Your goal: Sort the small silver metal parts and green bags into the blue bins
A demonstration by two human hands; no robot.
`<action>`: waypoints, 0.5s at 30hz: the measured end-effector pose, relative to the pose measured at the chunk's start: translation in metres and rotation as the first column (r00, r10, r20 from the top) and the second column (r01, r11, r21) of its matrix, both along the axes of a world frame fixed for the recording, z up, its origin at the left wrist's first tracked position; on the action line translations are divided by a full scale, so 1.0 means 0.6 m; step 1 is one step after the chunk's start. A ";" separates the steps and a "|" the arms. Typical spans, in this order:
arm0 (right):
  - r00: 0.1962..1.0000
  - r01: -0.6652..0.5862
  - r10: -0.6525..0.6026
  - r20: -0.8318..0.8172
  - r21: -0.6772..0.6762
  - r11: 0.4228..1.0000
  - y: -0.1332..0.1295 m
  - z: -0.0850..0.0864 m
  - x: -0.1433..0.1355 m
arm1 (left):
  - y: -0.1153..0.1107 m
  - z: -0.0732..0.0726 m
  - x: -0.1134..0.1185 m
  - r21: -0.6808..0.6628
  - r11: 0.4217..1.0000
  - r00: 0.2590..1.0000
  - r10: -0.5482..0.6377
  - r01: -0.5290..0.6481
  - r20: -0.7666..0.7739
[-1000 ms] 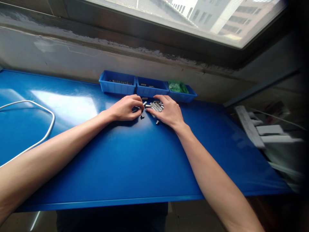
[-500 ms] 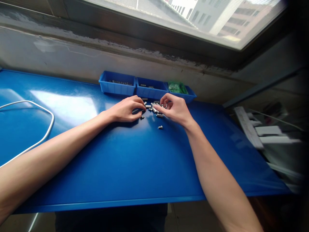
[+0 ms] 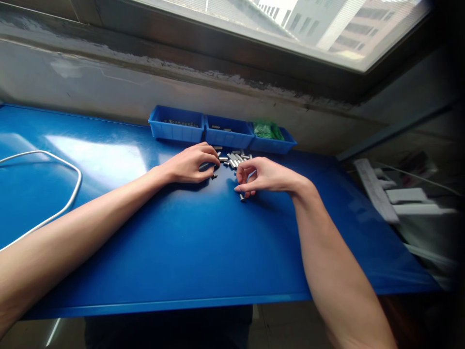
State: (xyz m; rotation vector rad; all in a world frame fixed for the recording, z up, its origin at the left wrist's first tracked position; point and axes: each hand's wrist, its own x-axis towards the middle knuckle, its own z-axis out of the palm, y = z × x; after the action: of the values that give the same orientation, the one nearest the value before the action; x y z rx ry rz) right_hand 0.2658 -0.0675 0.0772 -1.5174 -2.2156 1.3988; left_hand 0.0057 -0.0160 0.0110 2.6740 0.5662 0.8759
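My left hand (image 3: 194, 164) rests on the blue table with its fingers curved and the thumb apart from them. A small dark screw (image 3: 214, 176) lies by the thumb tip, and I cannot tell whether they touch. My right hand (image 3: 257, 175) is bent down over the table in front of the pile, thumb and fingertips drawn together at a silver screw (image 3: 242, 198). The screw's end shows below the fingers; the rest of it is partly hidden. Between and beyond both hands lies a pile of short silver metal cylinders (image 3: 236, 159), partly covered by the right hand.
Three joined blue bins stand along the wall: one with small metal parts (image 3: 176, 132), one with a few cylinders (image 3: 228, 138), one with a green plastic bag (image 3: 268, 131). A white cable (image 3: 78, 179) curves over the blue table (image 3: 189, 261) at left. White objects (image 3: 407, 196) stand beyond the right edge.
My right hand has left the pile and come toward me, down to the silver screw. That screw has shifted slightly and turned. My left hand stays in place.
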 end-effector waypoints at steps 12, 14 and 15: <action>0.993 0.110 -0.098 -0.059 0.238 0.965 0.003 -0.001 -0.004 | -0.003 0.002 0.000 -0.023 1.000 1.000 0.015 -0.015 -0.002; 0.995 0.072 -0.061 -0.085 0.131 0.989 0.001 0.003 -0.003 | -0.002 0.001 0.000 -0.017 1.000 1.000 0.012 -0.012 0.001; 0.996 0.037 -0.031 -0.088 0.065 0.997 0.001 0.004 -0.002 | -0.002 0.001 0.000 -0.016 1.000 1.000 0.010 -0.010 0.002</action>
State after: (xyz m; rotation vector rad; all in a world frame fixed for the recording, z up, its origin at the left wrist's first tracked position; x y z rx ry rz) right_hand 0.2645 -0.0671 0.0799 -1.4375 -2.1520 1.3411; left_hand 0.0058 -0.0171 0.0114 2.6583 0.5848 0.8732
